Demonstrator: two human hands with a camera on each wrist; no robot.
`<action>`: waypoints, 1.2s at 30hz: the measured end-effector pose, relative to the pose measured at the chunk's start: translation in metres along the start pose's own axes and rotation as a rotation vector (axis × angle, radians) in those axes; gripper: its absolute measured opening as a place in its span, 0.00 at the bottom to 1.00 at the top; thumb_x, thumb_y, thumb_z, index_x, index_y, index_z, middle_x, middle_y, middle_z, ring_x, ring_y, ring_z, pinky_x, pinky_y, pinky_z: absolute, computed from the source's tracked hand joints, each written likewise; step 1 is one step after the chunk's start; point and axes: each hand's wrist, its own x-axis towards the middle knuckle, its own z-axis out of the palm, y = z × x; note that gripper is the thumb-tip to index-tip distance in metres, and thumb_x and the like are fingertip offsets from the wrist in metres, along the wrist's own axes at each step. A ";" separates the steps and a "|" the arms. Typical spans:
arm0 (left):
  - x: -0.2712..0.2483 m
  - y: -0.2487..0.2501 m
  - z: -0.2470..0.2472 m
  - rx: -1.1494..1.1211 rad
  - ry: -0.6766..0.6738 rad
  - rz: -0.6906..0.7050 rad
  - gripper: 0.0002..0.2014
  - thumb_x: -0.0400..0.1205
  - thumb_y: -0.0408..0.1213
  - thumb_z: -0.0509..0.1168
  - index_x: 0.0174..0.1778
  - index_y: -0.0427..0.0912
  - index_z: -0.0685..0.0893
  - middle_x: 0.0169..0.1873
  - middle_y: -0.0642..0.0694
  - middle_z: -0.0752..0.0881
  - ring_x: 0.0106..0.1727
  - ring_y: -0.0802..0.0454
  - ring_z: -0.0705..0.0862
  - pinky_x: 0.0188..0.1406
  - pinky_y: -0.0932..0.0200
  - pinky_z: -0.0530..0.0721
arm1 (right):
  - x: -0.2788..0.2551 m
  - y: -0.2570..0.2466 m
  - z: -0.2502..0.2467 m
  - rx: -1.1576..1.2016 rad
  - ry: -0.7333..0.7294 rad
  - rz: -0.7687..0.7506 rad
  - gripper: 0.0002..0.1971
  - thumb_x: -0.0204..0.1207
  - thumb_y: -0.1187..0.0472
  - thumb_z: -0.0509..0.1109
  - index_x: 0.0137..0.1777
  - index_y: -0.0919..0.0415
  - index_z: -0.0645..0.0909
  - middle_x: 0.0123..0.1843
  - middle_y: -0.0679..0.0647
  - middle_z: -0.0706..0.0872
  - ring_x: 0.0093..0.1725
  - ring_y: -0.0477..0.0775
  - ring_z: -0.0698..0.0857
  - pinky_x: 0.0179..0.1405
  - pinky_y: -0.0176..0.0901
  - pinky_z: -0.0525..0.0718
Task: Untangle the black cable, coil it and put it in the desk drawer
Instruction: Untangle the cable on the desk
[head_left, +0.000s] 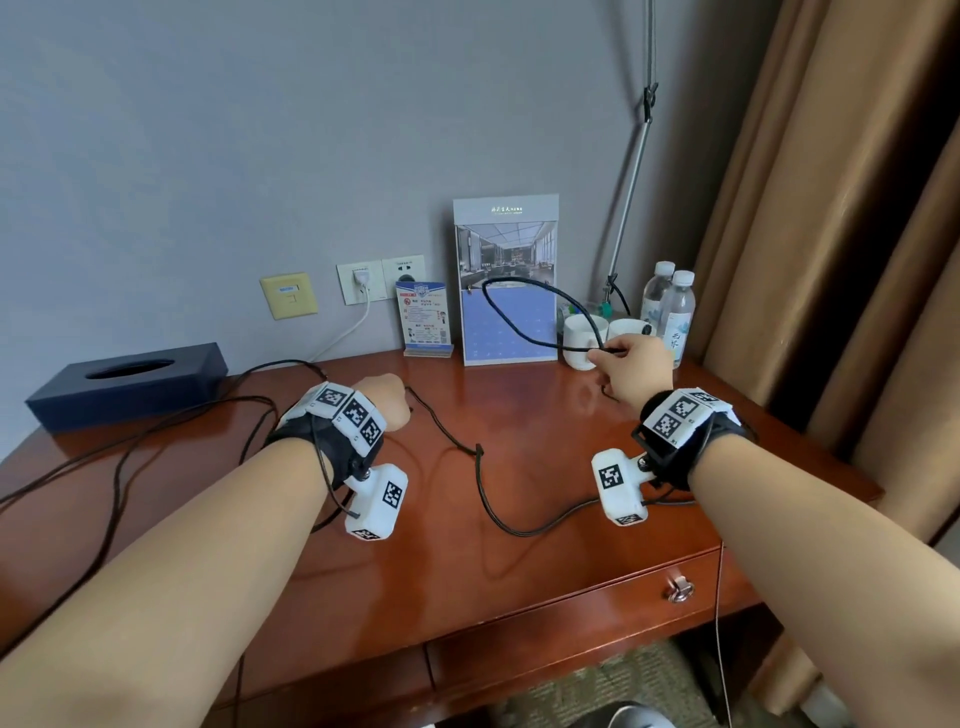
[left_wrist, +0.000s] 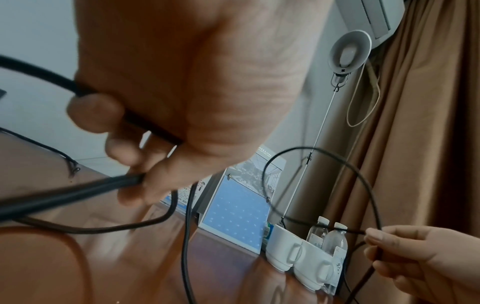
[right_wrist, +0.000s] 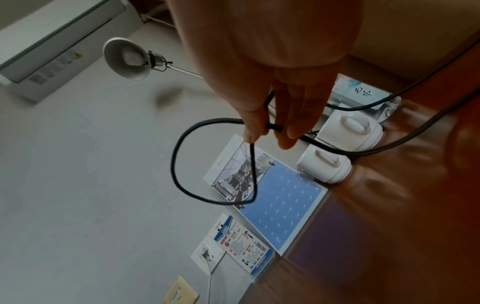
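A long black cable (head_left: 488, 499) trails over the wooden desk (head_left: 519, 582) from the left, with a knot near the middle. My right hand (head_left: 631, 364) is raised near the back right and pinches a raised loop of the cable (right_wrist: 179, 156) between thumb and fingers (right_wrist: 252, 131). My left hand (head_left: 382, 402) is curled round another stretch of the cable (left_wrist: 78, 189) at desk centre. In the left wrist view the loop (left_wrist: 363, 179) hangs from the right hand (left_wrist: 415, 257). The desk drawer (head_left: 582, 618) with its metal ring pull (head_left: 680, 590) is closed.
A dark tissue box (head_left: 130, 384) sits at the back left. Along the wall stand a small leaflet holder (head_left: 423, 319), a calendar stand (head_left: 506, 280), two white mugs (head_left: 584, 332), two water bottles (head_left: 670, 306) and a lamp pole (head_left: 631, 182). Curtains (head_left: 841, 208) hang right.
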 end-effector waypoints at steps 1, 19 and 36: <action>-0.001 0.000 0.000 0.029 -0.021 -0.009 0.15 0.84 0.30 0.61 0.64 0.27 0.80 0.60 0.35 0.85 0.60 0.40 0.85 0.49 0.56 0.79 | 0.000 0.000 0.003 -0.018 0.000 0.013 0.06 0.71 0.55 0.78 0.39 0.57 0.87 0.33 0.60 0.89 0.36 0.64 0.90 0.42 0.63 0.90; -0.002 -0.007 0.007 -0.070 -0.042 0.145 0.21 0.70 0.38 0.78 0.57 0.41 0.81 0.53 0.45 0.85 0.55 0.44 0.85 0.56 0.50 0.85 | -0.027 -0.010 0.065 -0.247 -0.552 -0.032 0.43 0.74 0.52 0.77 0.85 0.59 0.59 0.74 0.60 0.77 0.55 0.54 0.82 0.51 0.48 0.87; -0.007 0.017 0.068 -0.050 -0.156 0.150 0.17 0.78 0.37 0.72 0.62 0.35 0.86 0.60 0.40 0.88 0.61 0.43 0.86 0.65 0.50 0.83 | -0.087 -0.023 0.065 -0.416 -1.051 -0.128 0.19 0.82 0.47 0.67 0.56 0.64 0.85 0.50 0.64 0.91 0.48 0.58 0.92 0.53 0.43 0.88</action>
